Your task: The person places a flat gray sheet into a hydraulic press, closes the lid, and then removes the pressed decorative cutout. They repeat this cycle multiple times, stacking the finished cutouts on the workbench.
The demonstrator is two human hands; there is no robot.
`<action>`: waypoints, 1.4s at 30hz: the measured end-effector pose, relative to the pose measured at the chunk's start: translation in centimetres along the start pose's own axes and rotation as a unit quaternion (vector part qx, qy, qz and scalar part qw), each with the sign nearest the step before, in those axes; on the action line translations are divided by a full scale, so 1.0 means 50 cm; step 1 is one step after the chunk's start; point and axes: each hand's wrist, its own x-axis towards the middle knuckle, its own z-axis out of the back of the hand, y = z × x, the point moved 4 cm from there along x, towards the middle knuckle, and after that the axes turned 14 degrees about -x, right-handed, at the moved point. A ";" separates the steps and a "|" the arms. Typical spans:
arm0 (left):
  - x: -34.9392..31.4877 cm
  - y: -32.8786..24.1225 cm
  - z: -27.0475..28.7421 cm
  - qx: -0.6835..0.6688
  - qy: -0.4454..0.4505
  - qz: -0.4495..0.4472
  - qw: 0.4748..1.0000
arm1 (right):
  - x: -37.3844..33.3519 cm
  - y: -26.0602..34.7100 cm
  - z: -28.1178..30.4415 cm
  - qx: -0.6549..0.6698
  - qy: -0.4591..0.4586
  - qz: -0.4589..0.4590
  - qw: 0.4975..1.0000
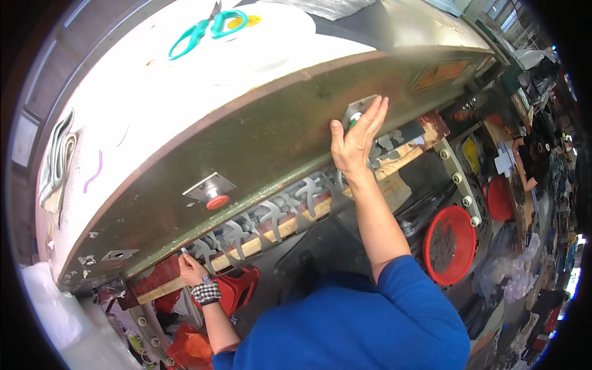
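My right hand (pixel 359 140) is raised to the front of a dark green machine (pixel 277 132), fingers stretched out over a metal plate with a green push button (pixel 353 118). The palm hides part of the button; whether it is pressed in, I cannot tell. My left hand (pixel 192 271) is closed at the machine's lower edge, beside the left end of a wooden rail (pixel 251 246). A small pale tip shows above its fingers; what it grips is unclear. Grey cut-out pieces (pixel 271 214) hang along the rail. Between my hands sits a red mushroom button (pixel 217 201) on another plate.
Teal-handled scissors (pixel 209 29) lie on the bright white top, with folded cloth (pixel 57 160) at its left. Below stand a red stool (pixel 237 288) and a red basin (pixel 449 245) of dark bits. A roller strip (pixel 457 179) juts out at right. Another person's arm (pixel 528 176) shows far right.
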 end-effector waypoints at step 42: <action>-0.346 -0.387 -0.027 -0.045 0.302 -0.174 0.936 | -0.232 -0.194 0.220 0.004 0.421 0.229 0.878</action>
